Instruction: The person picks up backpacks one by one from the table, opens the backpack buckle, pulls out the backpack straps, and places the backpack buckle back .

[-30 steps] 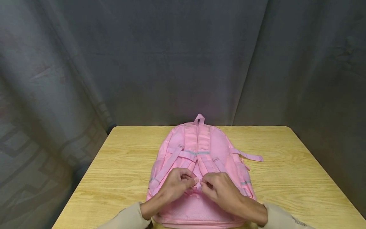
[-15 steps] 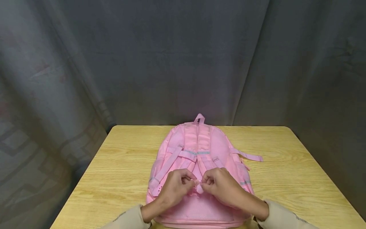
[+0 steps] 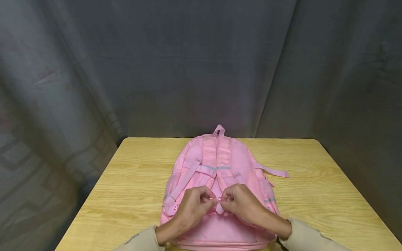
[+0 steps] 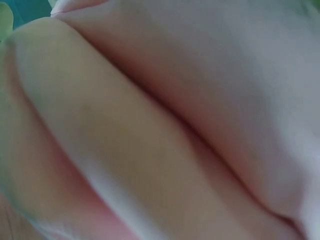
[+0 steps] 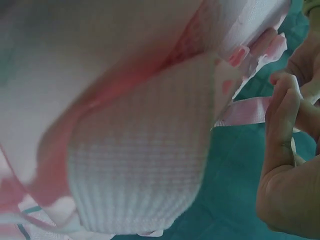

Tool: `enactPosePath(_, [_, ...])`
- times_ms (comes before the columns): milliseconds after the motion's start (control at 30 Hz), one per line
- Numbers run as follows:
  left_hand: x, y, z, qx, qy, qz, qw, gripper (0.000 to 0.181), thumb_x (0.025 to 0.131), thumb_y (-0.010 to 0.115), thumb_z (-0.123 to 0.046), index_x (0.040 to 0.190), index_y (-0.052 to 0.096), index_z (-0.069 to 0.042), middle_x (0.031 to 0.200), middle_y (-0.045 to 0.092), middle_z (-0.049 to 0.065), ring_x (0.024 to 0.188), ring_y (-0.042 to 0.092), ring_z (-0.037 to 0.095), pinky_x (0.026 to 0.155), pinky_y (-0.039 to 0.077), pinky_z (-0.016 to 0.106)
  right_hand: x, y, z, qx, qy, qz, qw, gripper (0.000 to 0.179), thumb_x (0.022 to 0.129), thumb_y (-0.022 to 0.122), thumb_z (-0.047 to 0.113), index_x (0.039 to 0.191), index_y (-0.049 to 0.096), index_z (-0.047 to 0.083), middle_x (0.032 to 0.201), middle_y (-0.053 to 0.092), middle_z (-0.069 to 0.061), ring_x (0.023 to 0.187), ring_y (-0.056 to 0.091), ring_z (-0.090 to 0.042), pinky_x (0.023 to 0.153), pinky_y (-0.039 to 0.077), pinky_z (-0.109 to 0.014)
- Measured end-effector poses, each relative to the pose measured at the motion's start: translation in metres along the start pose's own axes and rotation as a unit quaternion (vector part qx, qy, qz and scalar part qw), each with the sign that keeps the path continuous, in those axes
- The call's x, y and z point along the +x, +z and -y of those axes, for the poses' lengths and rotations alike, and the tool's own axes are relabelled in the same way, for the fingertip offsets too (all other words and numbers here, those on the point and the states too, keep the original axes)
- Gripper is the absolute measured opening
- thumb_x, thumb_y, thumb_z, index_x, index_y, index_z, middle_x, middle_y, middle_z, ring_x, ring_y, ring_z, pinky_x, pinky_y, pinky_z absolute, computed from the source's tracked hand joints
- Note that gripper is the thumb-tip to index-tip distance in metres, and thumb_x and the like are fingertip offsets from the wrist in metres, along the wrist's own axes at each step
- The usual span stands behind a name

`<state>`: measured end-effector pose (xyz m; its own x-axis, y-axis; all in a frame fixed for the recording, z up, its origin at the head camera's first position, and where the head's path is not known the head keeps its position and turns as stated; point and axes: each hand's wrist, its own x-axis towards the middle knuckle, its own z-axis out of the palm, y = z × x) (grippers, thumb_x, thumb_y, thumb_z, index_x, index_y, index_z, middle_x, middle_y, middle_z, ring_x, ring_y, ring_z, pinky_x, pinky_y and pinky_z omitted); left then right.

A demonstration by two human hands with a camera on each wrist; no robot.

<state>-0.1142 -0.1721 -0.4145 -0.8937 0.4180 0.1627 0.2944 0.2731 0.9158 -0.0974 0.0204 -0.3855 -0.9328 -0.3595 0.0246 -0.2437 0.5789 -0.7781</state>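
Observation:
A pink backpack (image 3: 216, 232) lies on the table with its shoulder-strap side up and its top loop pointing away. Over its lower middle my two hands meet, fingertips almost together. My left hand (image 3: 192, 206) pinches a small pink piece between thumb and forefinger. Close beside it, my right hand (image 3: 243, 204) pinches the pink webbing strap (image 3: 219, 209), whose pale end hangs below the fingertips. In the right wrist view, pink webbing (image 5: 245, 112) runs to the fingers. The left wrist view is filled with blurred, pale folds. Fingers hide most of the pinched part.
The wooden table (image 3: 314, 181) extends to both sides of the backpack. A loose pink side strap (image 3: 276, 172) sticks out to the right, and the carry loop (image 3: 219, 130) stands at the far end. Grey curtains (image 3: 194, 69) hang behind and beside the table.
My right hand has shifted slightly, its fingers curling in closer to the left fingertips. The pale strap end now shows more below them. The backpack has stayed in place.

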Motion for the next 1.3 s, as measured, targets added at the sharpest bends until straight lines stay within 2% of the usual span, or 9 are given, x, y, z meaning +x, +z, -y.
enactPosePath(133, [-0.0001,-0.0007,0.0008,-0.021,-0.007,0.004,0.9997,0.007,0.087,0.076,-0.01,0.083,0.07,-0.008,0.072,0.071,0.009,0.06,0.069,0.024,0.05,0.056,0.025,-0.0014,0.0016,-0.0005,0.003,-0.009,-0.002,1.0,0.024,0.085,0.068,0.0,0.067,0.065,0.015,0.057,0.065,0.008,0.053,0.064,-0.008,0.048,0.049,-0.02])
enactPosePath(267, [0.0,-0.0015,0.0007,-0.04,-0.02,0.006,0.999,0.007,0.087,0.075,-0.009,0.083,0.069,-0.007,0.073,0.071,0.013,0.061,0.069,0.027,0.05,0.056,0.025,-0.0032,0.0038,-0.0017,-0.005,-0.027,-0.019,0.9994,0.023,0.085,0.069,-0.001,0.07,0.067,0.015,0.058,0.064,0.008,0.054,0.062,-0.004,0.047,0.048,-0.02])
enactPosePath(433, [0.0007,-0.0027,-0.0007,-0.049,-0.038,0.007,0.998,0.007,0.086,0.075,-0.009,0.082,0.07,-0.005,0.071,0.07,0.015,0.055,0.064,0.019,0.045,0.049,0.02,-0.0053,0.0067,-0.0032,-0.014,-0.046,-0.044,0.9979,0.021,0.085,0.069,-0.001,0.072,0.067,0.015,0.058,0.063,0.011,0.053,0.058,0.001,0.046,0.048,-0.02])
enactPosePath(567, [0.0014,-0.0038,-0.0014,-0.074,-0.056,0.012,0.9956,0.009,0.086,0.075,-0.008,0.084,0.069,-0.001,0.071,0.07,0.015,0.055,0.058,0.01,0.044,0.042,0.016,-0.0059,0.0077,-0.0035,-0.024,-0.059,-0.057,0.9964,0.022,0.085,0.069,0.0,0.071,0.066,0.017,0.057,0.061,0.013,0.052,0.054,0.004,0.045,0.046,-0.02])
enactPosePath(667, [0.0018,-0.0042,-0.0017,-0.111,-0.077,0.017,0.9907,0.009,0.086,0.073,-0.006,0.087,0.069,0.002,0.074,0.071,0.015,0.058,0.06,0.012,0.047,0.048,0.018,-0.0064,0.0078,-0.0031,-0.026,-0.064,-0.06,0.9958,0.023,0.085,0.068,-0.001,0.071,0.065,0.017,0.057,0.06,0.014,0.052,0.052,0.005,0.044,0.045,-0.019])
enactPosePath(800, [0.0031,-0.0033,-0.0011,-0.176,-0.111,0.019,0.9779,0.011,0.087,0.07,-0.002,0.09,0.067,0.008,0.077,0.071,0.014,0.064,0.068,0.018,0.059,0.061,0.033,-0.0071,0.0078,-0.0025,-0.035,-0.071,-0.068,0.9945,0.025,0.085,0.068,0.0,0.07,0.064,0.019,0.057,0.056,0.017,0.051,0.047,0.006,0.042,0.041,-0.017])
enactPosePath(867, [0.0038,-0.0028,-0.0012,-0.203,-0.124,0.019,0.9711,0.012,0.088,0.069,-0.001,0.091,0.066,0.01,0.078,0.071,0.013,0.065,0.069,0.019,0.063,0.062,0.038,-0.0075,0.008,-0.0024,-0.039,-0.074,-0.073,0.9939,0.025,0.086,0.068,0.0,0.07,0.063,0.019,0.057,0.054,0.018,0.05,0.045,0.007,0.041,0.039,-0.017])
enactPosePath(967, [0.0047,-0.0029,-0.0011,-0.222,-0.136,0.02,0.9652,0.014,0.088,0.068,-0.001,0.093,0.065,0.012,0.079,0.071,0.013,0.064,0.069,0.018,0.065,0.062,0.04,-0.008,0.0086,-0.0025,-0.046,-0.078,-0.08,0.9927,0.026,0.086,0.068,0.0,0.07,0.063,0.02,0.057,0.053,0.018,0.05,0.043,0.007,0.04,0.039,-0.017])
enactPosePath(1300, [0.0068,-0.0031,0.0002,-0.232,-0.147,0.016,0.9613,0.014,0.088,0.067,-0.001,0.094,0.064,0.011,0.078,0.071,0.007,0.063,0.067,0.01,0.063,0.062,0.031,-0.0081,0.0082,-0.0015,-0.064,-0.082,-0.096,0.9899,0.025,0.084,0.068,0.0,0.071,0.063,0.02,0.057,0.052,0.02,0.052,0.044,0.008,0.043,0.043,-0.017])
